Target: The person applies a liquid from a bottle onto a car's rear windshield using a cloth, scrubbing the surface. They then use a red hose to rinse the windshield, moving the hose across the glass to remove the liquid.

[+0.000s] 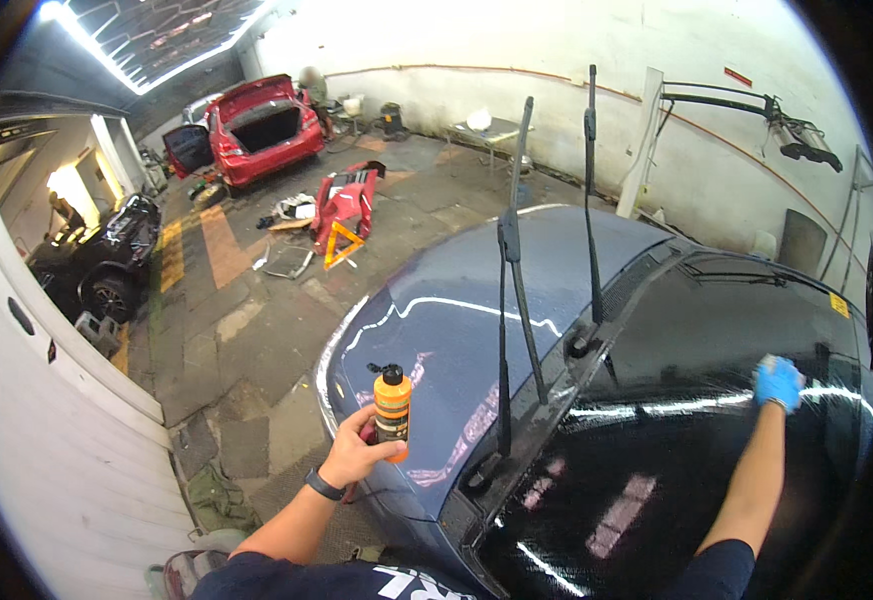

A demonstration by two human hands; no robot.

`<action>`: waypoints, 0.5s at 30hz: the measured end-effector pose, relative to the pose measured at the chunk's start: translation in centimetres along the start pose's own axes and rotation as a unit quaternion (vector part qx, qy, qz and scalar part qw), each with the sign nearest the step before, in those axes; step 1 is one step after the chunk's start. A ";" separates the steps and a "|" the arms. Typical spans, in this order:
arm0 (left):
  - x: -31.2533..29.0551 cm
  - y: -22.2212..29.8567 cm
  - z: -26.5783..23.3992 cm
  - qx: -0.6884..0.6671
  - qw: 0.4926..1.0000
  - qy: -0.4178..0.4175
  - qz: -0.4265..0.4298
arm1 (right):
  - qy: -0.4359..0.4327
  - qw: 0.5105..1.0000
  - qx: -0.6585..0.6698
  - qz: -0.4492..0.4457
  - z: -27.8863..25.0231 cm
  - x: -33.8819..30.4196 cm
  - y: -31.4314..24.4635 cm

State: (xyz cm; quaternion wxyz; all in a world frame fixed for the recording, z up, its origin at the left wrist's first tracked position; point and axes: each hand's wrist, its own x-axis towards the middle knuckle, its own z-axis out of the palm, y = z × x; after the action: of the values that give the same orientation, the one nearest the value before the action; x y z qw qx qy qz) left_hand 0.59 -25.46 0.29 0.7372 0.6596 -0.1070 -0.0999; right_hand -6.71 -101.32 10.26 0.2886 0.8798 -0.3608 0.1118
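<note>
So, our bare left hand (359, 449) grips an orange, black-capped plastic bottle (393, 405), left of the dark glass windshield (697, 335). Blue-gloved right hand (779, 382) on windshield, grip unclear. Black wipers (510, 235) stand upright; we'd judge wiping underway, remainder unclear.

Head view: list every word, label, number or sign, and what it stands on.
Orange bottle in the left hand: label, too small to read.
Dark shirt: white lettering, cut off, not transcribed.
Yellow sticker on the windshield: too small.
Red sign on the wall: too small.
</note>
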 end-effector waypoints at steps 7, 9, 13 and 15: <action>2.4 -2.8 0.9 -0.010 0.997 -0.063 -0.038 | -0.049 0.966 -0.029 0.252 3.3 -7.6 26.0; 2.6 -3.6 0.8 -0.015 0.997 -0.055 -0.050 | -0.015 0.963 -0.051 0.265 4.0 -7.4 26.4; 2.6 -3.5 -0.3 0.023 0.996 -0.017 -0.079 | -0.112 0.953 -0.031 0.281 2.7 -1.9 19.3; 3.2 -4.0 -0.6 0.034 0.995 0.001 -0.092 | -0.148 0.956 -0.043 0.250 4.6 1.9 14.8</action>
State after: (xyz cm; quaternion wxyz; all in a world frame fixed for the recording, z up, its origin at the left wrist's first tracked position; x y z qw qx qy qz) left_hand 3.81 -26.26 -3.64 0.7023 0.6913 -0.0484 -0.1625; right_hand -15.73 -113.58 13.57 0.2320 0.7548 -0.6126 0.0332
